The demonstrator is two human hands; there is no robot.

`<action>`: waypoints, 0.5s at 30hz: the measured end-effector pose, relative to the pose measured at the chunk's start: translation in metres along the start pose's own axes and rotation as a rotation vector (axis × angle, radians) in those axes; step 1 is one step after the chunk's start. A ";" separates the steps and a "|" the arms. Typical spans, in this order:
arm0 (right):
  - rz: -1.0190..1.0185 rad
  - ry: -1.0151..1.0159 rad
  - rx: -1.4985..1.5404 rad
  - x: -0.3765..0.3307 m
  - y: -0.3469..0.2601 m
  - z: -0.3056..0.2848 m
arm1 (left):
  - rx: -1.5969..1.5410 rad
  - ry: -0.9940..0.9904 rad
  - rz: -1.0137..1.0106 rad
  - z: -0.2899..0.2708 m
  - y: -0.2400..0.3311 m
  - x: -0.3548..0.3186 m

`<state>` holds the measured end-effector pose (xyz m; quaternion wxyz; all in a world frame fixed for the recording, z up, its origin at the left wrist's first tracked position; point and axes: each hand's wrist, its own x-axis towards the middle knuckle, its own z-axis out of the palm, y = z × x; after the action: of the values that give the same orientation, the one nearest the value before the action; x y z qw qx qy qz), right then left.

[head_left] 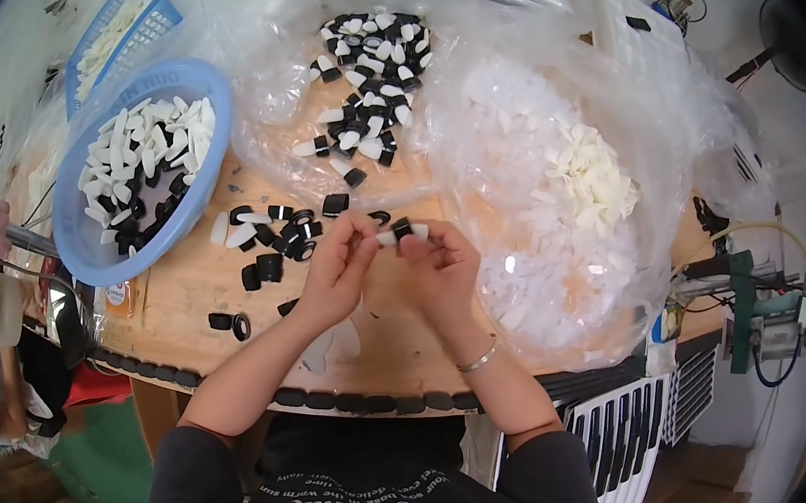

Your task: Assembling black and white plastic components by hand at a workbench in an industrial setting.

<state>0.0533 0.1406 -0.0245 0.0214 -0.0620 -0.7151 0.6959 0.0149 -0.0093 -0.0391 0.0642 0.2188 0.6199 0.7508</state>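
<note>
Both hands meet over the middle of the wooden table. Between my right hand's (pixel 443 268) thumb and fingers is a small black ring-like piece (pixel 403 229) with a white flat piece through it. My left hand (pixel 342 262) is closed in a pinch close to the white end on its side; whether its fingertips touch that end I cannot make out. Left of my left hand lie several loose black rings (pixel 298 230) and a few white tongue-shaped pieces (pixel 242 234). Beyond my hands, joined black-and-white pieces (pixel 372 84) are heaped on clear plastic.
At left stands a blue basin (pixel 215 146) of white and black pieces, with a blue basket (pixel 158 17) behind it. A plastic sheet (pixel 665 222) at right holds translucent pieces (pixel 540 267) and cream pieces (pixel 593 174). Black padding (pixel 366 403) lines the table's near edge. Black-and-white slatted panels (pixel 622 440) stand at right.
</note>
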 end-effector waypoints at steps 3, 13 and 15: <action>-0.258 0.063 0.392 0.004 0.000 0.005 | -0.110 0.010 -0.032 0.003 0.004 0.001; -0.357 0.025 0.371 0.006 0.000 0.006 | -0.202 -0.020 -0.065 -0.003 0.007 0.001; -0.363 0.065 0.431 0.005 0.000 0.008 | -0.233 -0.018 -0.091 0.002 0.009 0.000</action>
<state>0.0473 0.1331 -0.0249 0.1810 0.0509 -0.5492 0.8143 0.0171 -0.0093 -0.0305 0.1290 0.1882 0.5370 0.8121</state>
